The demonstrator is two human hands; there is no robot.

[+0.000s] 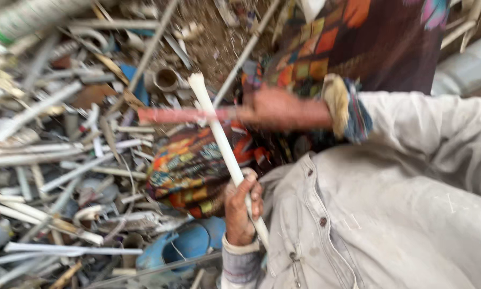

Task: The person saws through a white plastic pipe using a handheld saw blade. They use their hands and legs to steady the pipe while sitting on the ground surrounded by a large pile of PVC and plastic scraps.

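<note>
Scrap heap (pixel 53 160): fills the left half of the scene, a tangle of pale plastic pipes and strips lying in every direction on the ground.
Blue piece (pixel 189 243): near, low in the middle, a curved blue plastic shape lying among the scrap, just left of the left hand.
Patterned cloth (pixel 197 171): many-coloured, draped over a knee in the middle, under the white pipe.
Short pipe ring (pixel 166 79): far middle, a brown open-ended stub resting on the dirt.
White pipe (pixel 219 139): long and slim, tilted from near right up to far left, top end beside the red tool, lower end running down past the left hand.
Left hand (pixel 241 208): near middle, grip clamped around the lower part of the white pipe, fingers wrapped over it.
Red tool (pixel 184 114): blurred reddish bar lying level, crossing the white pipe near its top end; touching or just apart cannot be told.
Right hand (pixel 275 109): middle right, blurred, grip closed on the right end of the red tool.
Grey jacket (pixel 390 214): near right, dusty, with a sleeve reaching to the right hand.
</note>
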